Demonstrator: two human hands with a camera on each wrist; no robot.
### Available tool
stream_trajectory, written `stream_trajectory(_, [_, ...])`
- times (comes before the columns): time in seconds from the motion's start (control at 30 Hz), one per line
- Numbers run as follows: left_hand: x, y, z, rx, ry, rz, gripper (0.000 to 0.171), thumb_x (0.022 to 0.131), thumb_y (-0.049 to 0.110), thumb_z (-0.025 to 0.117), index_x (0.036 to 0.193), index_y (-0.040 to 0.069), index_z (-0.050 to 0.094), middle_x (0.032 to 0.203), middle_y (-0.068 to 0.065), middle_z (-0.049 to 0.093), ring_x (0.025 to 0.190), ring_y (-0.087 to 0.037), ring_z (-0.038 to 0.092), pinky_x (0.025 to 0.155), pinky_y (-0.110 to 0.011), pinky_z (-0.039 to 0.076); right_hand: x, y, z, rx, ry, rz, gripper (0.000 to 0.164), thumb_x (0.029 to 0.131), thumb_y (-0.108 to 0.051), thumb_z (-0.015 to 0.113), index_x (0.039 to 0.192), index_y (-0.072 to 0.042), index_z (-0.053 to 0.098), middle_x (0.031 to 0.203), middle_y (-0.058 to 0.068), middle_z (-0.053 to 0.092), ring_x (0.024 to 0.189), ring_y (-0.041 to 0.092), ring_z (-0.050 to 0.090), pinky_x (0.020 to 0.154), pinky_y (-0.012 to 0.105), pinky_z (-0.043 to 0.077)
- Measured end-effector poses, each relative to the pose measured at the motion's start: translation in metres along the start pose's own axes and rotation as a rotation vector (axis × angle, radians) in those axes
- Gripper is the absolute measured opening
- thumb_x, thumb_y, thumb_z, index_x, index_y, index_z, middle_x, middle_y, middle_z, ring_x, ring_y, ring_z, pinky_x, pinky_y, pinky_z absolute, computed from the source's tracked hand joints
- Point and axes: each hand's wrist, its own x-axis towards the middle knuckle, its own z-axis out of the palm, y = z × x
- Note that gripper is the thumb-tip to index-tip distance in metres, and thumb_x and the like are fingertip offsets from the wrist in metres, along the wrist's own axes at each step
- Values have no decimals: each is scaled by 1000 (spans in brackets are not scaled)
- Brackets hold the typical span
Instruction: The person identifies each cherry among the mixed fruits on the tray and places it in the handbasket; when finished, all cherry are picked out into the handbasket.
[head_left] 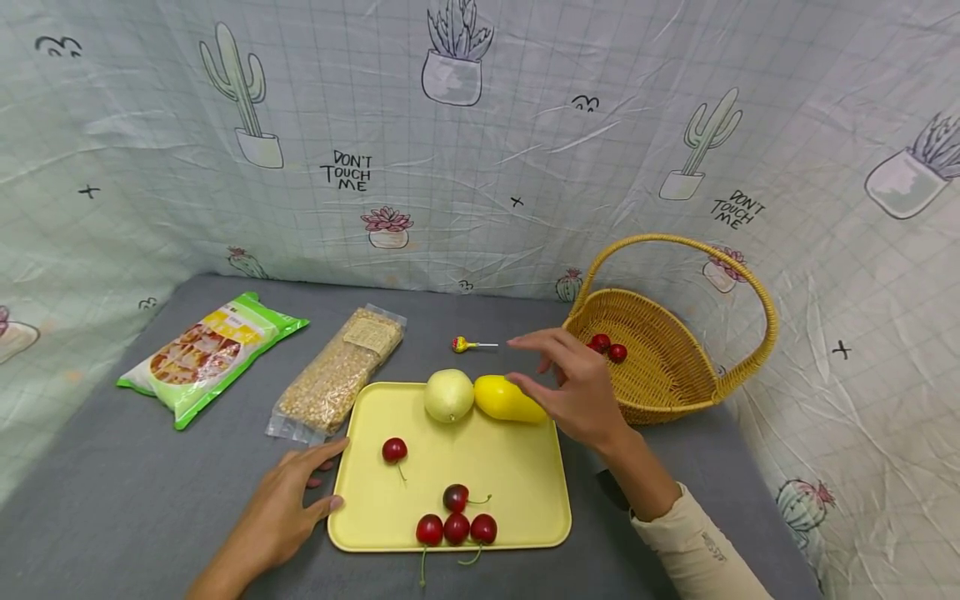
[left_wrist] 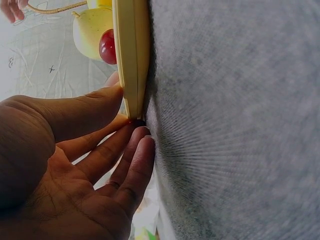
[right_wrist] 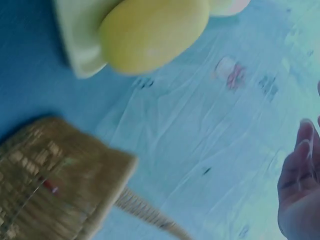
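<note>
My left hand (head_left: 281,508) rests against the left edge of a yellow tray (head_left: 517,475), thumb and fingertips at its rim; the left wrist view shows the relaxed fingers (left_wrist: 135,165) low by the tray's side. On the tray lie several cherries (head_left: 456,528), a pale green round fruit (head_left: 449,396) and a yellow oblong fruit (head_left: 506,398). My right hand (head_left: 573,383) hovers at the tray's right side, thumb and fingers apart with nothing between them. It overlaps the yellow fruit's end and the wicker basket (head_left: 660,367), where a few cherries (head_left: 617,353) lie.
Behind the tray lies a wrapped lollipop (head_left: 460,344) with a white stick. A clear bag of oats (head_left: 341,367) and a green-and-white food packet (head_left: 213,354) lie at left on the grey cloth (head_left: 187,492). The basket's tall handle (head_left: 675,240) arches up; a printed curtain (head_left: 517,158) hangs behind.
</note>
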Motion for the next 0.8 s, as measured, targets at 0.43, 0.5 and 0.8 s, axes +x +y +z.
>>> stream_trajectory(0.43, [0, -1, 0, 0, 4, 18, 76, 84, 12, 90, 153, 14, 59, 134, -11, 69, 112, -25, 68, 88, -43, 62, 17, -47, 43, -9, -384, -78, 46, 86, -24, 91, 130, -19, 76, 133, -3, 72, 102, 11, 73, 70, 15, 52])
stream_trajectory(0.5, [0, -1, 0, 2, 3, 18, 76, 84, 12, 90, 153, 14, 59, 134, -11, 70, 111, -25, 68, 87, -43, 62, 20, -53, 50, 0, -454, -72, 46, 88, -26, 90, 131, -20, 75, 133, -3, 72, 91, 10, 72, 66, 14, 49])
stream_trajectory(0.8, [0, -1, 0, -10, -6, 16, 76, 84, 12, 90, 153, 13, 58, 133, -12, 69, 111, -27, 68, 88, -45, 63, 26, -71, 79, -38, -773, 38, 48, 94, -31, 84, 139, -27, 71, 140, -8, 69, 69, -4, 58, 62, 12, 48])
